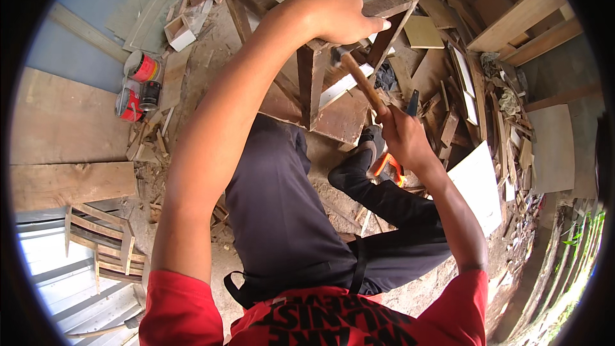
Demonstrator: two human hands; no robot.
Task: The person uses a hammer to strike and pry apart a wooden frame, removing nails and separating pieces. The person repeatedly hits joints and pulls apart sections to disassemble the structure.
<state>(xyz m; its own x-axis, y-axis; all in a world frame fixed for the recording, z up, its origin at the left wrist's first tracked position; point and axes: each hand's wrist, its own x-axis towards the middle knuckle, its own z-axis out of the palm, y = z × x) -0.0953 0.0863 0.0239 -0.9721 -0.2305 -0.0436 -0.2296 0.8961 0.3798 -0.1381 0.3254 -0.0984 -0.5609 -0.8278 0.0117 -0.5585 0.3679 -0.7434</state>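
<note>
A rough wooden frame (312,83), built of dark brown bars, stands in front of my knees. Across its top my left hand (336,18) is closed on a bar, the thumb lying along the wood at the right. My right hand (402,133) grips the handle of a hammer (364,83). The hammer head is blurred and lies close under my left hand, by the frame's inner joint; whether it touches the wood I cannot tell. A pale strip of wood (346,86) shows inside the frame.
Paint cans (142,67) stand at the left near a small open box (179,33). An orange-handled tool (389,168) lies beside my foot. Scrap boards (448,122) are heaped along the right, with a white panel (477,186). A slatted wooden piece (102,237) is at lower left.
</note>
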